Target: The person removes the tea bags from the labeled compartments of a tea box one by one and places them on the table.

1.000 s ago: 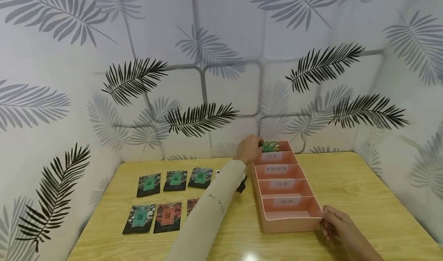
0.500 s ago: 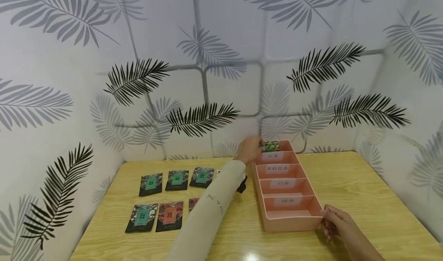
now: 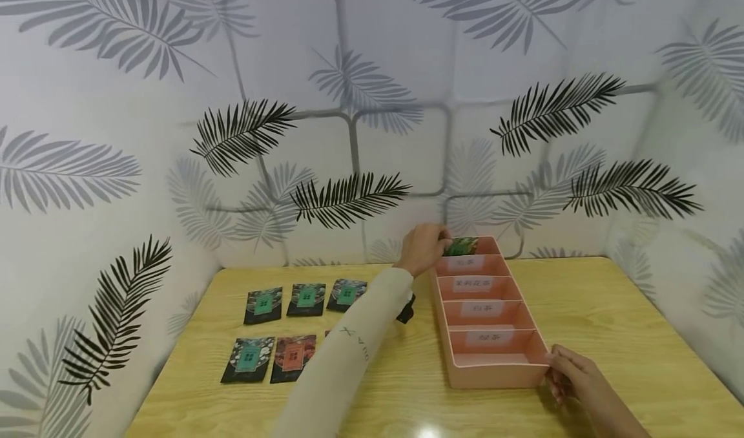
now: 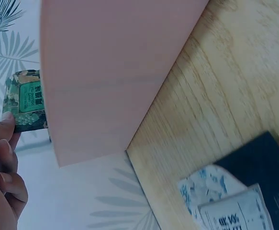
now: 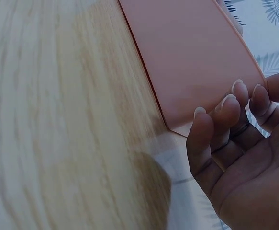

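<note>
My left hand (image 3: 423, 249) reaches to the back end of a pink divided box (image 3: 496, 376) and pinches a green tea packet (image 3: 462, 247) by its edge. In the left wrist view the packet (image 4: 27, 100) sticks up past the box rim, its lower part hidden behind the wall. At the box's near right corner, my right hand (image 3: 572, 376) holds the rim. Thumb and fingers of the right hand (image 5: 244, 148) meet around that corner in the right wrist view. White labels mark the box's compartments, and the front ones show bare floors.
Left of the box lie two rows of dark packets, among them a green-labelled one (image 3: 263, 305) and a red one (image 3: 293, 358). A blue-and-white packet (image 4: 230, 196) lies beside the box, mostly behind my left sleeve (image 3: 343, 354). A patterned wall (image 3: 395, 154) stands behind the table.
The whole head view has shifted slightly, so everything sits a little further right. The left hand stays at the green packet in the back compartment, and the right hand keeps hold of the box corner.
</note>
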Available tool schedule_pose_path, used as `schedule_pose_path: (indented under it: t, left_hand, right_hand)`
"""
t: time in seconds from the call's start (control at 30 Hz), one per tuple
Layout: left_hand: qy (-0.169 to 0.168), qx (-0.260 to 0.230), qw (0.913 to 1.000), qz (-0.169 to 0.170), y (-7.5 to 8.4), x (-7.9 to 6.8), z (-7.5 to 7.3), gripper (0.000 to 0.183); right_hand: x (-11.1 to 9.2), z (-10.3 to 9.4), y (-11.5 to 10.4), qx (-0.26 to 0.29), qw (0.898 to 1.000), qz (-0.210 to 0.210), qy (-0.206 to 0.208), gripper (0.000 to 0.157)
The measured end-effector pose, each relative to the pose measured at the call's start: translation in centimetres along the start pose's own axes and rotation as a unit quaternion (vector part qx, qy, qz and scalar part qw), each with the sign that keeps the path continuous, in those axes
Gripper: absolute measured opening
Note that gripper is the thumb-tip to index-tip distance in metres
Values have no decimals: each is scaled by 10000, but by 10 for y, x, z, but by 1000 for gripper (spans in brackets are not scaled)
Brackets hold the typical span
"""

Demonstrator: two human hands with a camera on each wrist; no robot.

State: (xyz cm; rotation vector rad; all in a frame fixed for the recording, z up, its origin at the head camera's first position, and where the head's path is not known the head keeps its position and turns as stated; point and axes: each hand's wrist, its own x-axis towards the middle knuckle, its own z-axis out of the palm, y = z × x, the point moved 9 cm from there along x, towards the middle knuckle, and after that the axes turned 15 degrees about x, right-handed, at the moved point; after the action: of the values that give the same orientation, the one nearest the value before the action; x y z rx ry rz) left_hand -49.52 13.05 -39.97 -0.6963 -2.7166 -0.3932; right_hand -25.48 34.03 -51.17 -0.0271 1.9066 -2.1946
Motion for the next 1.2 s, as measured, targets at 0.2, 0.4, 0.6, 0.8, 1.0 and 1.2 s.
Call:
schedule_pose_path:
  t: [0.2, 0.4, 0.6, 0.8, 1.0, 1.2]
  left_hand:
    - [225, -64, 9997, 50, -2, -8, -21, 11]
    - [380, -249, 9989, 88, -6, -16, -36, 13]
    - [663, -454, 9966, 190, -14, -21, -50, 16]
    - [872, -678, 9935, 280, -22, -28, -67, 15]
    - [917, -721, 9928, 255, -32, -40, -78, 14]
    - [853, -717, 9936, 204, -41, -52, -85, 14]
  right_hand:
    - [-3, 4, -5, -125, 9992, -358, -126, 39]
    - [-1, 2, -1, -104, 9999, -121, 7, 41]
    - [0, 3, 0, -75, 10000, -34, 12, 40]
    - [2, 3, -2, -128, 9999, -105, -39, 39]
    - [3, 2, -1, -165, 9998, 22, -85, 41]
    - [3, 5, 0, -152, 9997, 55, -171, 41]
